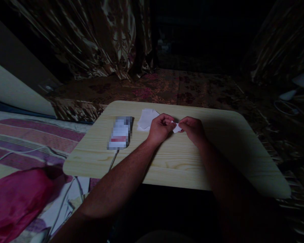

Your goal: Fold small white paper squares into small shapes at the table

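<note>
Between my two hands is a small piece of white paper, held above the wooden table. My left hand pinches its left side with thumb and fingers. On the right side, my right hand grips it the same way. Several white paper sheets lie in a loose stack just behind and left of my left hand, which partly covers them. Any folds in the small piece are too dim to make out.
A phone, its screen blurred, lies on the left of the table with a cable running off the near edge. A striped bed with a pink cloth is at left. Curtains hang behind.
</note>
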The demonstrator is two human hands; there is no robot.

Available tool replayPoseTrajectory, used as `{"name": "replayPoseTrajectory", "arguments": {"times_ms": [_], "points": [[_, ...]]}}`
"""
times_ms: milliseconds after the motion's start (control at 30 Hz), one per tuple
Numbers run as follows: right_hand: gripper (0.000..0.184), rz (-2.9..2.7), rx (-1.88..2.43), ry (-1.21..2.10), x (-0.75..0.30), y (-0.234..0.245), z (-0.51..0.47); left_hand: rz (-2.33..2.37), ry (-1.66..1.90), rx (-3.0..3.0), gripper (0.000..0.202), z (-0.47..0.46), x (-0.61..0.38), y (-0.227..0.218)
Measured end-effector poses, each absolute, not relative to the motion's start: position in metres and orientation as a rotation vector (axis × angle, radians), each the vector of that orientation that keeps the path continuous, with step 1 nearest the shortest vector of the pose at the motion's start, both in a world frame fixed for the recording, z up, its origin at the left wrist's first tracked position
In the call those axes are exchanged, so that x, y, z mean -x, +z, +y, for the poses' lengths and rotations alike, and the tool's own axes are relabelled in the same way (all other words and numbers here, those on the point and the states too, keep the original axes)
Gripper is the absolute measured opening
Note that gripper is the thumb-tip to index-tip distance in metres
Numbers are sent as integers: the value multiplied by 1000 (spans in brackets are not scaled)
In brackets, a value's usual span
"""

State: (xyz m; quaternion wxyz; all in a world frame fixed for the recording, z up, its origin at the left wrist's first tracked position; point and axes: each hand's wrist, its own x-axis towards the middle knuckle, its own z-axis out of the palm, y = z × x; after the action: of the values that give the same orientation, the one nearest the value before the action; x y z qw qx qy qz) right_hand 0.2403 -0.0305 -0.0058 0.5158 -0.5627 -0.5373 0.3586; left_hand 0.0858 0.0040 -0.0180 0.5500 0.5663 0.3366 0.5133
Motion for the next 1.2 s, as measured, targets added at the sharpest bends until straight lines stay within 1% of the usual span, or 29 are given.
{"name": "replayPoseTrajectory", "arguments": {"times_ms": [300,567,733,1200], "points": [[11,-1294,1334,881,-241,-6,-31,801,1212,-1295,24,3,-86,-17],[12,-1223,1275,954,-243,-9,-30,712,1180,-1300,30,3,-86,-15],[13,-1206,1242,1010,-244,-9,-30,706,1181,-1310,29,4,-85,-16],[16,-1230,1252,1008,-244,-7,-30,774,1190,-1290,27,4,-85,-16]]}}
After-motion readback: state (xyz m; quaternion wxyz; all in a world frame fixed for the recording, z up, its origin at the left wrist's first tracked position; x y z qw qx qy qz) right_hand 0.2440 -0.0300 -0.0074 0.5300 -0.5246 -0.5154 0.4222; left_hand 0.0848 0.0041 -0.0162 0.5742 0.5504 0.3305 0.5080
